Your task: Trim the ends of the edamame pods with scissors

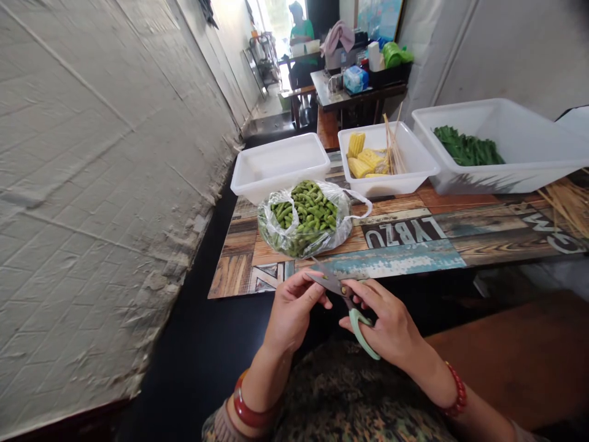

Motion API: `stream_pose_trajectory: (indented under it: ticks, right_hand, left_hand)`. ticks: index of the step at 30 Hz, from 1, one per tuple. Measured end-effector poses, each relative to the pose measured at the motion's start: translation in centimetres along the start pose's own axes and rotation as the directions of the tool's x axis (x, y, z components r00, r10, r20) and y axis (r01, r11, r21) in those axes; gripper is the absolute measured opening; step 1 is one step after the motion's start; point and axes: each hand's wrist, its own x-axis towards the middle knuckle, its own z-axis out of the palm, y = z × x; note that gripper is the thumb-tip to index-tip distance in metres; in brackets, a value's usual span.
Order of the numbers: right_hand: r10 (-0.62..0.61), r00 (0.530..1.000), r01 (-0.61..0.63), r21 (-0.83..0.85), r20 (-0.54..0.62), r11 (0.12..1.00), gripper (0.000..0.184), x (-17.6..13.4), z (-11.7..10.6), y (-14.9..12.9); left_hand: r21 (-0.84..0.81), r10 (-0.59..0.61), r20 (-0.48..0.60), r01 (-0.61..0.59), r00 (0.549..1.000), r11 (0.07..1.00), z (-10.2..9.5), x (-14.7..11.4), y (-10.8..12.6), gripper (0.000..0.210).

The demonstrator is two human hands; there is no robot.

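Note:
My right hand [389,322] grips a pair of scissors [360,334] with light green handles. Their dark blades are parted and point up and left, toward my other hand. My left hand [294,307] is closed in a pinch at the blades. A bit of green of an edamame pod [325,276] shows there, mostly hidden by the fingers and the blade. Just beyond both hands, a clear plastic bag [343,236] stands open on the table, full of green edamame pods [313,209].
Behind the bag sits a white tub [280,162]. Beside it, another tub [418,161] holds corn pieces [368,159] and skewers [392,150]. A larger tub [519,175] contains leafy greens [467,147]. More skewers [568,205] lie right. A wall [92,184] runs along the left; a person [301,34] is far back.

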Motion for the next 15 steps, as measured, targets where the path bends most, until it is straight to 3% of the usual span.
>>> stream_pose_trajectory:
  ticks: [10,15]
  right_hand:
    - [0.014,0.998,-0.015,0.034,0.055,0.999,0.057,0.1,-1.1,-0.8]
    - [-0.013,0.999,0.013,0.001,0.040,1.000,0.059,0.0,-1.2,-1.1]
  left_hand:
    - [0.053,0.111,0.097,-0.117,0.989,0.992,-0.2,-0.1,0.2,0.008]
    - [0.075,0.107,0.109,-0.116,0.988,0.990,-0.4,-0.6,0.2,0.009]
